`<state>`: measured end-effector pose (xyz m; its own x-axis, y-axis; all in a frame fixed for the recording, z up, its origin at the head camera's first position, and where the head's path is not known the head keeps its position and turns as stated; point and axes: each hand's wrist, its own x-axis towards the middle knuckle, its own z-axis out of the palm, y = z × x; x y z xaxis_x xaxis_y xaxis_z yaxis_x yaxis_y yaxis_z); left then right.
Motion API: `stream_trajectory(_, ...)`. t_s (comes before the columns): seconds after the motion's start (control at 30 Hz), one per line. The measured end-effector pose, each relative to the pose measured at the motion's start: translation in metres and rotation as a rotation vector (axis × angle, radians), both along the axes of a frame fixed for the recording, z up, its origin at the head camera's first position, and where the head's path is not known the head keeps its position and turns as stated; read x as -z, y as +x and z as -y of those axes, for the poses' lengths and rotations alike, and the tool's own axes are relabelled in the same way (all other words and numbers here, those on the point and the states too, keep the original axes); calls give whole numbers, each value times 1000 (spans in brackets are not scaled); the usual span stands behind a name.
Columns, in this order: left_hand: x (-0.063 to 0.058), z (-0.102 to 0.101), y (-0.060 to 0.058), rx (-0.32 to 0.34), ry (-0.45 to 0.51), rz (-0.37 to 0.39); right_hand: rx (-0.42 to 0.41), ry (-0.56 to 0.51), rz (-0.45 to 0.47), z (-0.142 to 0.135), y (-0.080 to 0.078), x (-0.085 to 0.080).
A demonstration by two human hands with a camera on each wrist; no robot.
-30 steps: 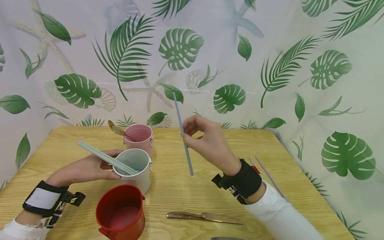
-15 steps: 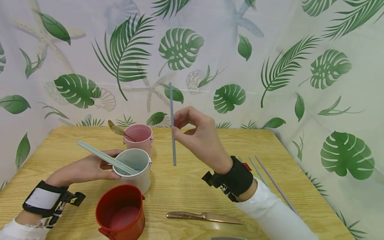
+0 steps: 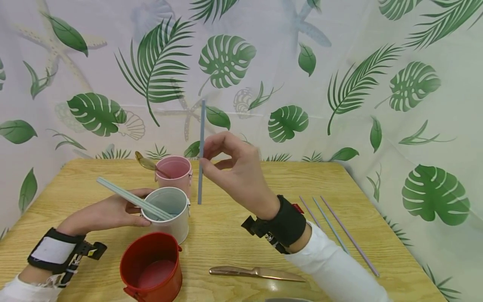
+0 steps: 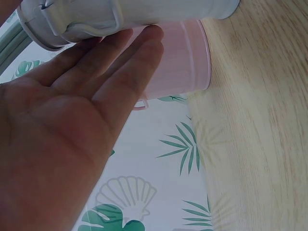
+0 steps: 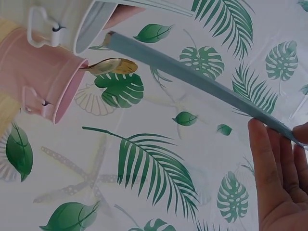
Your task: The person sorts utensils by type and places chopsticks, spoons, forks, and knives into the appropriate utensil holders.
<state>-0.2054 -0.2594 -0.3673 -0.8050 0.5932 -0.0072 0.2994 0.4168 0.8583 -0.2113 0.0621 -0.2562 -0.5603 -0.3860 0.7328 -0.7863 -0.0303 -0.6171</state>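
My right hand [image 3: 241,174] pinches a blue-grey chopstick [image 3: 202,121] between thumb and fingertips. The chopstick stands nearly upright above the table, its lower end right of the white bucket [image 3: 179,228]. In the right wrist view, the thicker end of the chopstick [image 5: 178,74] points toward the buckets. My left hand [image 3: 107,213] holds the white bucket from its left, thumb at the near side and fingers at the far side. Pale green chopsticks [image 3: 128,196] lean out of that bucket over the left hand. The left wrist view shows fingers [image 4: 139,62] along the bucket's wall.
Behind the white bucket stands a pink bucket [image 3: 185,186] with a gold spoon [image 3: 144,161] in it. A red bucket [image 3: 171,277] is in front. A knife [image 3: 256,272] lies at the near middle. Purple chopsticks [image 3: 349,235] and a blue chopstick [image 3: 330,224] lie right. A grey edge shows below.
My right hand has moved left and slightly up with the blue-grey chopstick, which has turned from tilted to nearly upright. The left hand and the buckets have stayed put.
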Motion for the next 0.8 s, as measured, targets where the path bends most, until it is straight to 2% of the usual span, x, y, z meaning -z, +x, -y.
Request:
stream_trajectory(0.57,2,0,-1,-4,-12,3,-83,-23,27,25,4,11)
stream_trajectory(0.8,1,0,-1,-8,-7,5,-96,26,37,35,0,22)
